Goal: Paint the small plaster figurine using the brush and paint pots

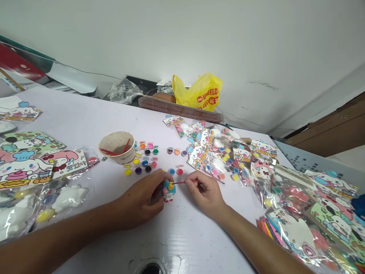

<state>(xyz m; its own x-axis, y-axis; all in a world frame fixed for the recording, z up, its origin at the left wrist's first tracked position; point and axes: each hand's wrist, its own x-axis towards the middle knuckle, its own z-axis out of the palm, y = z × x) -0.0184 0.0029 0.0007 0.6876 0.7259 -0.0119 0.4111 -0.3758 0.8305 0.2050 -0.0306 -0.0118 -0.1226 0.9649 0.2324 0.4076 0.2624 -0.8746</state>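
My left hand (pixel 146 198) is closed around a small painted figurine (pixel 169 191), blue on top with a yellow patch and white below, standing over the white table. A thin red paintbrush (pixel 182 182) is pinched in my right hand (pixel 205 194), its tip touching the figurine's yellow patch. Just beyond my hands lie small open paint pots (pixel 145 165) in strips, of several colours. Behind the left hand stands a paper cup (pixel 116 146) holding dull water and red brushes.
Plastic-wrapped figurine kits (pixel 219 152) with cartoon cards cover the right side; more packets (pixel 42 190) lie at left. A yellow plastic bag (pixel 199 93) stands behind the table's far edge, near the wall. A dark round object (pixel 151 266) shows at the near edge.
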